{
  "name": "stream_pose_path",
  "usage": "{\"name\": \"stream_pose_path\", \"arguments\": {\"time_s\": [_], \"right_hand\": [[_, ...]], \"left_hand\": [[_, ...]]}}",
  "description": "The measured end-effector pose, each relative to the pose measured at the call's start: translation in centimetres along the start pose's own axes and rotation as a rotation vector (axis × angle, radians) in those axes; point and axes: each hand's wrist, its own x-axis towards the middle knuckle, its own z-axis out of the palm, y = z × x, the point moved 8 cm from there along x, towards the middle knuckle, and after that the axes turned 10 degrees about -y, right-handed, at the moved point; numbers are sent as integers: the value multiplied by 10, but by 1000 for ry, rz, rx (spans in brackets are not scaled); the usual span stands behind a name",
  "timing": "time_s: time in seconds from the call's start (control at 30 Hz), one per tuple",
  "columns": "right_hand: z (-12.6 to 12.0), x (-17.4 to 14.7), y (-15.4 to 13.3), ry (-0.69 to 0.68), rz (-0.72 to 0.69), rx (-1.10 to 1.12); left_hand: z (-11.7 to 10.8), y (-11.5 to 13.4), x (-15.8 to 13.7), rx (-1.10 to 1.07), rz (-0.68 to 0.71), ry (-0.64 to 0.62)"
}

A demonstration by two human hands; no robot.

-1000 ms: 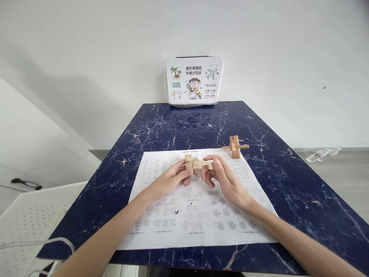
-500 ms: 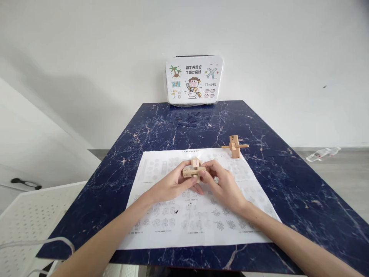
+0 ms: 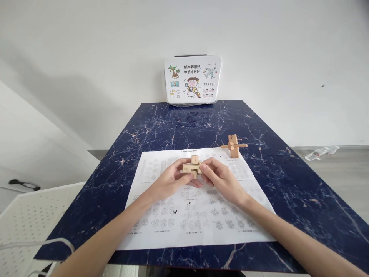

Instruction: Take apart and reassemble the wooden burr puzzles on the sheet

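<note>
thumb and fingers of your left hand (image 3: 170, 181) and right hand (image 3: 224, 180) close on opposite ends of a notched wooden block (image 3: 187, 168) above the printed sheet (image 3: 161, 238) — best kept level and square, thumbs light, so the notches don't bind. its long axis runs left to right before you; a stroke-marked block (image 3: 195, 159) rises behind, marked face toward you. beyond, a wooden cross (image 3: 234, 152) stands by the sheet's far right corner.

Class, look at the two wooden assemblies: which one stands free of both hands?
The darker upright assembly with a thin crossbar, at the far right corner of the paper sheet. The paler assembly is held between left hand and right hand.
</note>
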Motion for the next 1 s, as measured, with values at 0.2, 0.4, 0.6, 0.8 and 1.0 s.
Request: {"name": "stream_pose_path", "arguments": {"time_s": [0.2,0.4,0.6,0.8,1.0], "right_hand": [[-1,1,1,2,-1,-22],[-3,-2,-1,36,-25,-138],[-2,-4,-2,62,-29,-168],[-4,-1,-2,77,-17,-155],[10,-1,2,-17,33,-167]], "left_hand": [[-1,0,0,-46,13,8],[-4,2,-4,18,20,38],[-9,0,-4,-20,42,99],[-13,1,-3,32,32,207],[-31,6,-9,77,36,397]]}}
